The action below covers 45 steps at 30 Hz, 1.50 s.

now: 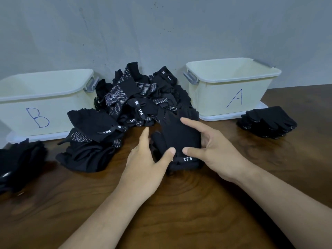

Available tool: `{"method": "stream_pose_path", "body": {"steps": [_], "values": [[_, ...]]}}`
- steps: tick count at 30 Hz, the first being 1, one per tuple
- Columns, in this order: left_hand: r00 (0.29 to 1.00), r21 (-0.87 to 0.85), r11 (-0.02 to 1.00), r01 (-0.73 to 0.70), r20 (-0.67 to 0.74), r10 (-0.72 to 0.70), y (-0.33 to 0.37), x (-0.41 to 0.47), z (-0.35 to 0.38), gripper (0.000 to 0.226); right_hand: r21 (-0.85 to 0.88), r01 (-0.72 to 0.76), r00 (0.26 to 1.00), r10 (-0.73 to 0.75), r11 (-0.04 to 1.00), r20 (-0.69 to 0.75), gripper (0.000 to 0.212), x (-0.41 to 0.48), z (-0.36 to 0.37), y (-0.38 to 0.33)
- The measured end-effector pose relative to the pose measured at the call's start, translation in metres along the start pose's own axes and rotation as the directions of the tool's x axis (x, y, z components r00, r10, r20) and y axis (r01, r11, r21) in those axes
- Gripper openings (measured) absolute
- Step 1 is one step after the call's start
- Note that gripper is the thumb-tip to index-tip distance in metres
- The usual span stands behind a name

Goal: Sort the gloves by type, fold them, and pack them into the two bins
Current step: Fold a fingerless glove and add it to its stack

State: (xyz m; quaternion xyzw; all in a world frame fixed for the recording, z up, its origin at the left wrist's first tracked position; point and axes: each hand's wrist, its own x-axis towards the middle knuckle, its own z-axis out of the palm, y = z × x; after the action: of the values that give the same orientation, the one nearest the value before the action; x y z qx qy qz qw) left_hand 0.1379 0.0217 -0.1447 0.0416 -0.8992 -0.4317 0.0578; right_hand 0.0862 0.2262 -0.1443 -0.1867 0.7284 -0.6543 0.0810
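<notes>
The wall (161, 24) is grey with a little blue in it, and it fills the whole top. It is not clean. Small dark spots and dim smears sit here and there, with a faint streak on the left. Below it is a table (179, 212) of dark brown wood. The wood has swirly rings and wavy lines in it. The top is smooth and a bit shiny, so pale patches of light show on it. The table goes right up to the wall at the back. The light is soft and even, and the shadows are weak.
</notes>
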Motion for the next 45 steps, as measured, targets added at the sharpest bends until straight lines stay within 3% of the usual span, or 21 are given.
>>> {"method": "stream_pose_path", "body": {"steps": [2,4,8,12,15,17,21,26,30,33,39,45], "values": [[0.999,-0.315,0.949,0.027,-0.008,-0.031,0.005,0.001,-0.005,0.095,0.077,0.055,0.998,-0.057,0.996,0.019,0.080,-0.001,0.002,-0.003],[1.000,-0.513,0.858,0.030,0.011,-0.029,0.008,0.001,-0.007,0.087,0.114,0.103,0.993,-0.108,0.988,0.043,0.083,-0.002,0.005,-0.006],[0.999,-0.785,0.619,-0.012,0.022,0.048,0.018,-0.003,-0.009,0.085,0.138,0.176,0.983,-0.181,0.975,0.025,0.084,-0.004,0.007,-0.006],[0.986,-0.880,0.449,0.153,0.164,-0.014,0.019,-0.003,-0.013,0.077,0.161,0.213,0.976,-0.216,0.964,0.001,0.084,-0.005,0.003,-0.007],[0.967,-0.831,0.526,0.181,0.249,0.061,0.020,-0.004,-0.014,0.051,0.142,0.212,0.975,-0.218,0.967,0.032,0.085,-0.004,0.002,-0.004],[0.990,-0.801,0.596,0.059,0.122,0.065,0.022,-0.005,-0.011,0.051,0.139,0.196,0.977,-0.205,0.971,0.052,0.084,-0.002,0.003,-0.002],[0.989,-0.668,0.732,-0.131,-0.134,0.056,0.020,-0.010,-0.004,0.078,0.138,0.180,0.980,-0.189,0.974,0.057,0.085,-0.001,0.007,0.001],[0.962,-0.483,0.836,-0.259,-0.210,0.176,0.011,-0.007,-0.007,0.060,0.146,0.183,0.981,-0.189,0.972,0.031,0.086,-0.002,0.011,0.003],[0.970,-0.425,0.875,-0.233,-0.037,0.240,0.016,-0.010,-0.011,0.047,0.162,0.175,0.983,-0.182,0.971,0.031,0.087,-0.001,0.010,0.004],[0.966,-0.464,0.860,-0.213,0.030,0.255,0.016,-0.009,-0.009,0.053,0.144,0.153,0.984,-0.163,0.978,0.065,0.086,-0.001,0.007,0.006],[0.987,-0.499,0.853,-0.151,-0.025,0.160,0.006,0.000,-0.014,0.072,0.120,0.067,0.997,-0.071,0.991,0.029,0.083,0.000,0.012,-0.002],[0.990,-0.499,0.855,-0.143,-0.061,0.130,0.010,-0.008,-0.040,0.075,0.046,0.031,0.998,-0.033,0.998,0.052,0.081,0.001,0.027,-0.033]]}}
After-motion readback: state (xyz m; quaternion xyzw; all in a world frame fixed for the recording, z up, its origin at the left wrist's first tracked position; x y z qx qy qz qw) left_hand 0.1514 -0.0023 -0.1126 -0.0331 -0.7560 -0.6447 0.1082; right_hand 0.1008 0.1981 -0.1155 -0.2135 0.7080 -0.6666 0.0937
